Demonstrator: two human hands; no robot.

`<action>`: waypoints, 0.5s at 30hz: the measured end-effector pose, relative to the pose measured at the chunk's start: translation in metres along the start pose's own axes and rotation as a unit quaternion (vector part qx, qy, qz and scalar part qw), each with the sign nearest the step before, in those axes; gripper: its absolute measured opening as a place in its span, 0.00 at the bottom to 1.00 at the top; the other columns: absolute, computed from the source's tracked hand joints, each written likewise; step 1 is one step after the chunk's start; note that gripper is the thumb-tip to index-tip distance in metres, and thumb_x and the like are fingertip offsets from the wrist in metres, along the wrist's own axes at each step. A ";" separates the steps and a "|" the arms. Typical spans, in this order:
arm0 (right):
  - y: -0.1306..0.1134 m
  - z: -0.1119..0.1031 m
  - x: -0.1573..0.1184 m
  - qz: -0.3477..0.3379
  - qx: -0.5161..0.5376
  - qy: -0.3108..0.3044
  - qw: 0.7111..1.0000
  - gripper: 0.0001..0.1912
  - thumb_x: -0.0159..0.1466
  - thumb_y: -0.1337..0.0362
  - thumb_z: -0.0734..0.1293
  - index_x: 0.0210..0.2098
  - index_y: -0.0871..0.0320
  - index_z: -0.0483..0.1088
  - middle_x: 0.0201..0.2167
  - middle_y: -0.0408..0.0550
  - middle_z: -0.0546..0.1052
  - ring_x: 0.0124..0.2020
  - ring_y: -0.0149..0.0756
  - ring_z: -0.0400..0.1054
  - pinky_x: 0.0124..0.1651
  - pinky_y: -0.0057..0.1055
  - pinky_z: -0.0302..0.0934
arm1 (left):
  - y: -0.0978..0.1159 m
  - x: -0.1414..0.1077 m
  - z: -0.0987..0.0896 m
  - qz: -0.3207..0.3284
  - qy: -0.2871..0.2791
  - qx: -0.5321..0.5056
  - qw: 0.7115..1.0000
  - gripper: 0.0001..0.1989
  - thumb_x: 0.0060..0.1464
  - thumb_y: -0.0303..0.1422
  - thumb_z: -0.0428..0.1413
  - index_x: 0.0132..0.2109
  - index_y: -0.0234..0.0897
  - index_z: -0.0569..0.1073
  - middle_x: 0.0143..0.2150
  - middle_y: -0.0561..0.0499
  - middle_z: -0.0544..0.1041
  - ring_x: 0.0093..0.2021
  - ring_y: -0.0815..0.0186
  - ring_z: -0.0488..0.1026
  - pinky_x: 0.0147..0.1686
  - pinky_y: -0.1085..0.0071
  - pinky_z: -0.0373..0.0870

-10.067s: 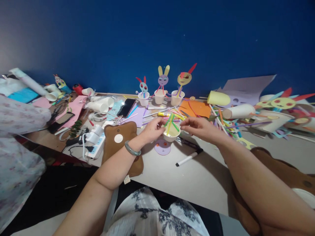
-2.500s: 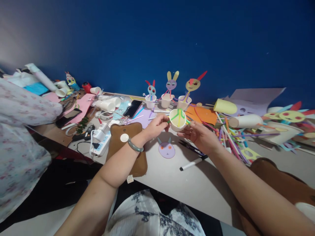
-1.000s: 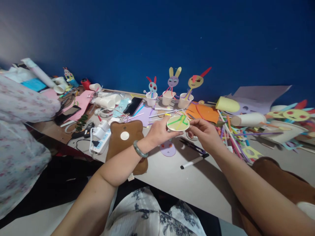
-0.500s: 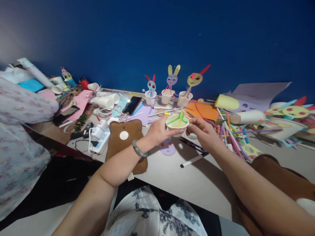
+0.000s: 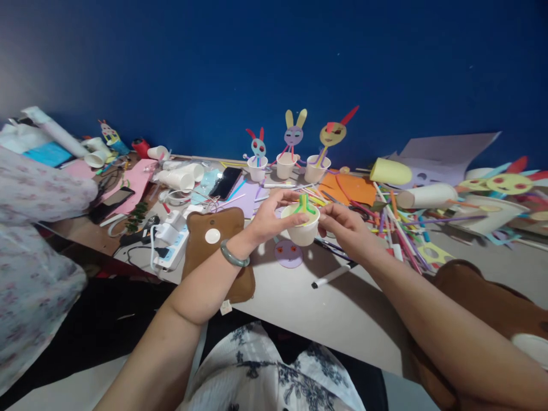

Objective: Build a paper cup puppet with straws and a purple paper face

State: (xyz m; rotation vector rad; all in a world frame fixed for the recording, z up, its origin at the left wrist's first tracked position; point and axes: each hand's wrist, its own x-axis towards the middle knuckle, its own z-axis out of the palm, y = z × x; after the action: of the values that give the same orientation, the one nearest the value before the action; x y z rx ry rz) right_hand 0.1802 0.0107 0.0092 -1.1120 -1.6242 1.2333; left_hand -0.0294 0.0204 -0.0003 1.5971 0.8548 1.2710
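My left hand [image 5: 274, 218] is wrapped round a white paper cup [image 5: 303, 233], its thumb over the rim. Bent green pipe cleaners [image 5: 305, 204] stand inside the cup and rise above its edge. The cup is held nearly upright above the table. At the cup's right side the fingertips of my right hand [image 5: 345, 225] are pinched against the rim. Below the cup lies a purple paper face [image 5: 288, 254] with orange eyes, partly hidden by it. A marker [image 5: 333, 276] and dark-handled scissors [image 5: 330, 248] lie under my right hand.
Three cups with paper rabbit faces [image 5: 293, 136] stand along the blue wall. Pipe cleaners [image 5: 400, 237] are heaped at right. A brown bear-shaped pad [image 5: 218, 254], a power strip [image 5: 173, 248] and a phone [image 5: 226, 182] lie at left. Another person's sleeve [image 5: 47, 182] is at far left.
The cup has turned more upright and come slightly lower, so its outer wall now shows. My left thumb has moved onto the rim. The whole view has shifted a little.
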 end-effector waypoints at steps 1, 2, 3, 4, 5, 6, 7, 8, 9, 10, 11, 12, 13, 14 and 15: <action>0.000 0.001 0.000 -0.005 0.007 -0.002 1.000 0.20 0.62 0.44 0.71 0.33 0.54 0.69 0.22 0.41 0.70 0.25 0.32 0.62 0.32 0.31 0.55 | -0.002 0.000 0.000 0.003 0.002 0.000 1.000 0.33 0.46 0.57 0.67 0.49 0.37 0.73 0.51 0.43 0.75 0.53 0.58 0.73 0.57 0.60 0.68; 0.001 0.002 0.000 -0.009 0.013 -0.003 1.000 0.20 0.62 0.44 0.71 0.33 0.55 0.69 0.23 0.41 0.70 0.25 0.31 0.62 0.32 0.31 0.55 | -0.003 0.000 -0.001 0.007 0.004 0.007 1.000 0.30 0.48 0.55 0.66 0.47 0.36 0.74 0.49 0.43 0.75 0.51 0.59 0.74 0.56 0.60 0.69; 0.001 0.002 0.000 -0.013 0.017 -0.005 1.000 0.20 0.62 0.44 0.71 0.34 0.55 0.69 0.24 0.41 0.70 0.26 0.31 0.62 0.31 0.31 0.56 | -0.005 0.001 -0.001 0.014 0.003 0.019 1.000 0.27 0.49 0.54 0.66 0.45 0.36 0.74 0.47 0.44 0.76 0.50 0.59 0.74 0.56 0.60 0.69; 0.002 0.003 0.000 -0.017 0.019 -0.007 1.000 0.21 0.62 0.44 0.72 0.34 0.55 0.70 0.24 0.41 0.70 0.26 0.31 0.62 0.31 0.31 0.56 | -0.006 0.001 -0.002 0.022 -0.001 0.033 0.999 0.25 0.50 0.53 0.65 0.43 0.36 0.75 0.46 0.44 0.76 0.50 0.59 0.74 0.56 0.60 0.69; 0.003 0.003 0.000 -0.021 0.018 -0.011 1.000 0.21 0.62 0.44 0.72 0.34 0.55 0.70 0.25 0.41 0.70 0.26 0.31 0.62 0.31 0.31 0.56 | -0.007 0.001 -0.002 0.031 -0.008 0.047 0.998 0.22 0.52 0.51 0.65 0.41 0.36 0.75 0.46 0.44 0.76 0.51 0.59 0.73 0.57 0.60 0.68; 0.005 0.004 0.000 -0.024 0.015 -0.016 0.999 0.21 0.62 0.44 0.72 0.34 0.55 0.69 0.25 0.41 0.70 0.26 0.31 0.62 0.31 0.31 0.56 | -0.007 0.001 -0.003 0.037 -0.014 0.060 0.997 0.21 0.53 0.50 0.65 0.39 0.36 0.76 0.46 0.44 0.76 0.52 0.58 0.73 0.58 0.59 0.67; 0.006 0.004 0.000 -0.027 0.011 -0.021 0.999 0.21 0.62 0.43 0.71 0.33 0.55 0.69 0.25 0.42 0.70 0.26 0.31 0.62 0.31 0.31 0.56 | -0.007 0.002 -0.004 0.040 -0.020 0.070 0.997 0.19 0.54 0.49 0.64 0.38 0.36 0.76 0.47 0.43 0.77 0.53 0.58 0.73 0.59 0.59 0.67; 0.007 0.004 0.000 -0.030 0.009 -0.025 0.999 0.21 0.62 0.43 0.71 0.33 0.55 0.69 0.25 0.42 0.69 0.26 0.31 0.61 0.31 0.31 0.56 | -0.006 0.002 -0.005 0.038 -0.024 0.079 0.996 0.18 0.54 0.48 0.64 0.38 0.36 0.77 0.49 0.43 0.76 0.55 0.57 0.73 0.60 0.58 0.66; 0.008 0.004 -0.001 -0.031 0.008 -0.029 0.999 0.21 0.63 0.43 0.71 0.34 0.55 0.69 0.25 0.42 0.69 0.25 0.31 0.61 0.30 0.31 0.56 | -0.006 0.002 -0.005 0.034 -0.028 0.085 0.995 0.18 0.55 0.48 0.63 0.38 0.36 0.78 0.50 0.43 0.76 0.56 0.56 0.73 0.60 0.58 0.66; 0.008 0.004 -0.001 -0.032 0.007 -0.032 0.999 0.21 0.63 0.43 0.70 0.34 0.55 0.69 0.24 0.41 0.69 0.25 0.31 0.61 0.30 0.31 0.56 | -0.005 0.002 -0.006 0.029 -0.031 0.089 0.995 0.17 0.56 0.47 0.63 0.38 0.36 0.78 0.50 0.42 0.76 0.56 0.56 0.73 0.60 0.58 0.66; 0.008 0.005 -0.001 -0.031 0.008 -0.034 0.999 0.21 0.63 0.43 0.70 0.34 0.55 0.69 0.24 0.41 0.69 0.24 0.31 0.60 0.29 0.30 0.56 | -0.004 0.002 -0.006 0.025 -0.034 0.092 0.995 0.17 0.56 0.47 0.63 0.38 0.36 0.78 0.51 0.42 0.76 0.56 0.56 0.73 0.60 0.58 0.67; 0.008 0.005 -0.001 -0.031 0.008 -0.035 0.999 0.21 0.63 0.43 0.70 0.34 0.55 0.68 0.23 0.41 0.68 0.24 0.30 0.60 0.29 0.30 0.56 | -0.002 0.001 -0.007 0.022 -0.036 0.095 0.995 0.16 0.56 0.46 0.63 0.38 0.36 0.78 0.51 0.42 0.76 0.56 0.56 0.73 0.60 0.58 0.67; 0.008 0.006 -0.002 -0.031 0.007 -0.034 0.999 0.21 0.64 0.42 0.69 0.34 0.55 0.68 0.22 0.40 0.67 0.23 0.30 0.59 0.28 0.30 0.56 | -0.001 0.001 -0.007 0.021 -0.036 0.098 0.994 0.16 0.56 0.45 0.63 0.38 0.36 0.78 0.51 0.42 0.76 0.56 0.56 0.73 0.60 0.58 0.67; 0.007 0.007 -0.002 -0.033 0.004 -0.032 0.999 0.21 0.64 0.42 0.69 0.34 0.55 0.67 0.22 0.40 0.67 0.23 0.30 0.59 0.27 0.30 0.55 | 0.000 0.001 -0.007 0.020 -0.034 0.100 0.994 0.15 0.56 0.45 0.63 0.37 0.36 0.78 0.51 0.41 0.76 0.56 0.56 0.73 0.59 0.59 0.67; 0.006 0.008 -0.003 -0.036 -0.001 -0.029 0.999 0.21 0.65 0.43 0.68 0.34 0.55 0.67 0.21 0.39 0.66 0.22 0.30 0.58 0.27 0.30 0.54 | 0.001 0.001 -0.007 0.020 -0.031 0.101 0.994 0.14 0.57 0.44 0.62 0.37 0.35 0.78 0.51 0.41 0.76 0.57 0.56 0.72 0.59 0.59 0.67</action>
State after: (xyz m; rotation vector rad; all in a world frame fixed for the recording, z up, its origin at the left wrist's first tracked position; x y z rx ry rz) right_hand 0.1746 0.0068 0.0011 -1.0194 -1.6945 1.2261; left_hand -0.0357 0.0223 0.0013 1.8116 0.9396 1.1855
